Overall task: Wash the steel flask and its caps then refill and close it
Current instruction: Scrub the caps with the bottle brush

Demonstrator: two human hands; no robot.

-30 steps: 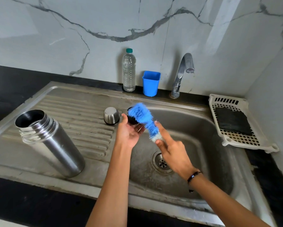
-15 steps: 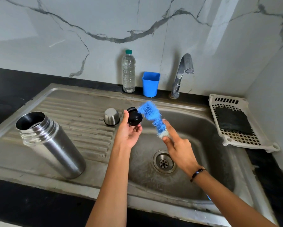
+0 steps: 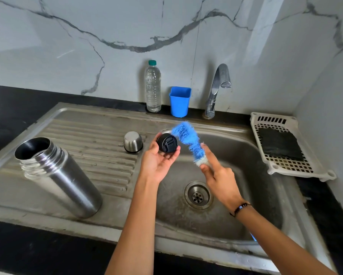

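Observation:
The open steel flask (image 3: 57, 177) stands uncapped on the drainboard at the left. A small steel cup cap (image 3: 133, 141) sits upside down on the ribbed drainboard. My left hand (image 3: 158, 160) holds the black inner cap (image 3: 166, 142) by its sides over the edge of the basin. My right hand (image 3: 219, 174) grips a blue bottle brush (image 3: 188, 140) near its white base, index finger laid along it. The bristle head curves up just right of the black cap.
The sink basin (image 3: 246, 165) with its drain (image 3: 198, 195) lies below my hands. At the back stand a plastic water bottle (image 3: 153, 87), a blue cup (image 3: 179, 101) and the tap (image 3: 216, 90). A white rack (image 3: 289, 167) with a dark cloth sits right.
The brush head has swung off the black cap to its right, uncovering the cap's face. My left hand turned the cap a little toward me.

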